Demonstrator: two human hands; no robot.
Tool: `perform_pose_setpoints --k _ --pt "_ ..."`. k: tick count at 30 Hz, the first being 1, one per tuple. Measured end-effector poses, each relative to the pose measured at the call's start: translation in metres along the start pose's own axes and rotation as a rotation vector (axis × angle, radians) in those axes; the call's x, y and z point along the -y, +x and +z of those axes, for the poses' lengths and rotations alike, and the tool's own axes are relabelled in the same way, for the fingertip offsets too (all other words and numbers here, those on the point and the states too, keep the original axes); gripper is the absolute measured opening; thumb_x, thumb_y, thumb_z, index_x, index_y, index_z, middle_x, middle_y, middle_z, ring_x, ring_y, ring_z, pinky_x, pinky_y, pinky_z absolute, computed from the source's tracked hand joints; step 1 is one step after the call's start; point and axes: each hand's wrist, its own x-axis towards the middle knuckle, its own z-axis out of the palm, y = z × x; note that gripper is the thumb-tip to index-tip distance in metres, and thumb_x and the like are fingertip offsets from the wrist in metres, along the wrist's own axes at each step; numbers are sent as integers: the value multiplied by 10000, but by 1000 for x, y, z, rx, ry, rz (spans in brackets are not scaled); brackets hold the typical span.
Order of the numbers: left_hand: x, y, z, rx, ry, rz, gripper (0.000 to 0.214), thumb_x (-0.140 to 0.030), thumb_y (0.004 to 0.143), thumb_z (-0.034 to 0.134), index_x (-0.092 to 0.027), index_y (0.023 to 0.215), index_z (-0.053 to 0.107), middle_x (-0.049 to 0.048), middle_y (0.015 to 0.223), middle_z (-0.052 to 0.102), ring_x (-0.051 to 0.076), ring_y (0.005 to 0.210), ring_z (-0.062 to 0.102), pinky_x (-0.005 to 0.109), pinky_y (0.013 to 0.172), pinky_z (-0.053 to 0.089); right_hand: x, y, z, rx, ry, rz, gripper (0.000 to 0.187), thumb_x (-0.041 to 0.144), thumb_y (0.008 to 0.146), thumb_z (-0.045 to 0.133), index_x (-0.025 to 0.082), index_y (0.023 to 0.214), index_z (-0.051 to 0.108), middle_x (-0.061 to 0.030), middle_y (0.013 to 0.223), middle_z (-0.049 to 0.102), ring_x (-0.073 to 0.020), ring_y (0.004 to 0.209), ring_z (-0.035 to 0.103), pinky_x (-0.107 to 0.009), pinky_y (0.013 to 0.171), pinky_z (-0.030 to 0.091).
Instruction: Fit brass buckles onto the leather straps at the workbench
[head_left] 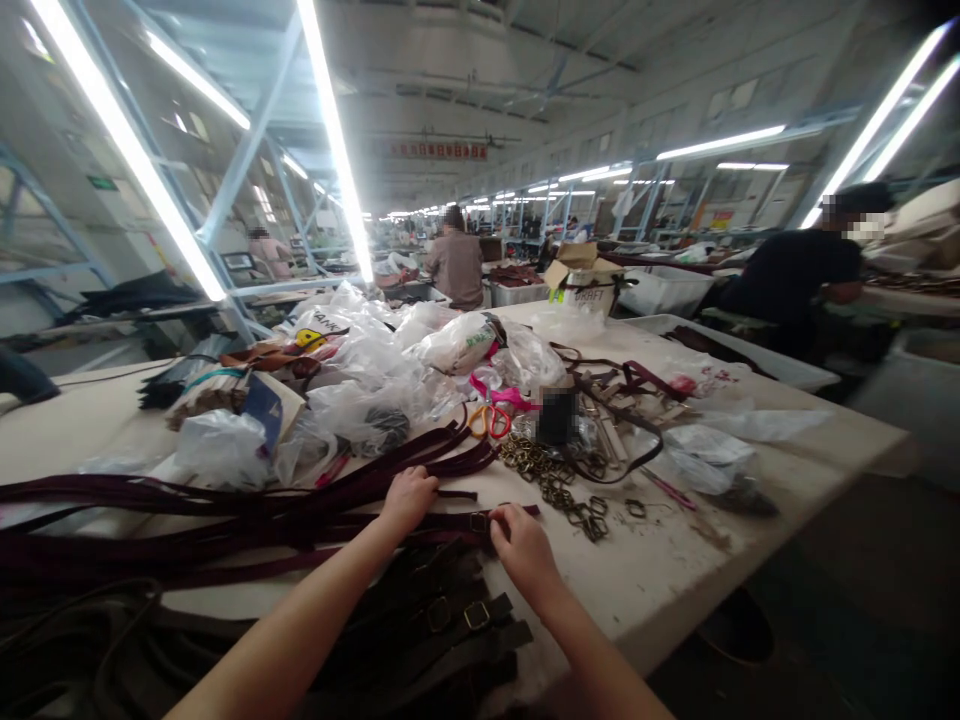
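My left hand (411, 497) rests on a bundle of long maroon straps (300, 510), its fingers curled together over one of them. A maroon strap (442, 523) runs below it to my right hand (521, 545), with a square brass buckle (478, 521) near its end. My right thumb and fingers are closed on that strap right beside the buckle. Below my arms lie darker straps (420, 640) with brass buckles (476, 615) on their ends. A heap of loose brass buckles (551, 485) sits to the right of my hands.
Scissors (489, 420) with orange and red handles lie behind my hands. Clear plastic bags (360, 350) pile up across the back of the table (652, 580). Finished-looking dark straps (622, 420) lie at the right. Co-workers (455, 260) sit beyond, near white bins (664, 290).
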Motion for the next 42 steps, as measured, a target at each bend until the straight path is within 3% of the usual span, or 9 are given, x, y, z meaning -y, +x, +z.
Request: perform_pose_setpoints --k 5,10,17,23,28,31,35,39,42 --pt "-13 -2 -8 36 -144 40 250 -332 848 385 -204 944 577 47 868 637 180 814 578 249 682 382 -46 -9 -29 -127 -140 148 171 167 788 402 171 857 558 -57 841 589 -174 749 552 -273 688 405" --pt "-31 -10 -25 68 -337 31 309 -440 810 401 -208 871 595 34 813 649 194 758 583 248 617 362 -75 13 -58 -138 -421 315 149 228 774 487 154 877 564 -102 884 587 -213 780 556 -302 664 387" --pt "-38 -23 -36 75 -413 47 310 -436 784 417 -194 817 607 23 748 637 182 693 560 244 584 350 -80 32 -60 -71 -238 432 117 219 691 562 167 589 536 -61 634 571 -203 656 546 -308 612 358" --pt "-32 -38 -54 19 -579 22 332 -451 772 426 -169 805 600 6 690 606 154 645 525 233 573 360 -40 30 -55 -26 173 366 237 395 736 477 170 702 543 -25 654 577 -157 603 528 -265 558 391" --pt "-27 -45 -68 -74 -752 -49 338 -468 751 458 -152 785 572 -16 625 544 125 584 474 223 547 354 32 33 -40 97 1091 568 280 399 625 619 183 739 483 32 606 515 -78 464 437 -187 425 341" --pt "-22 -46 -70 -80 -885 -97 316 -451 746 464 -144 759 537 -32 587 487 106 548 433 214 531 347 61 33 -33 170 1386 638 308 319 571 696 182 728 469 45 616 508 -54 467 426 -156 425 333" --pt "-18 -45 -69 -81 -974 -103 314 -446 732 485 -137 772 531 -35 602 471 101 561 419 211 550 354 70 30 -22 246 1373 597 301 339 605 682 180 763 481 48 606 504 -55 465 416 -163 431 320" --pt "-18 -48 -71 -26 -938 -45 331 -429 695 544 -136 848 566 -21 699 534 117 645 454 216 613 365 68 26 -5 255 1000 402 252 384 661 622 168 758 535 45 562 488 -86 465 410 -198 426 304" --pt "-20 -52 -73 19 -876 -41 289 -407 687 553 -131 774 556 -32 660 509 111 625 436 207 573 341 68 25 5 240 793 241 198 357 695 582 166 744 567 18 615 544 -128 558 475 -234 511 365"
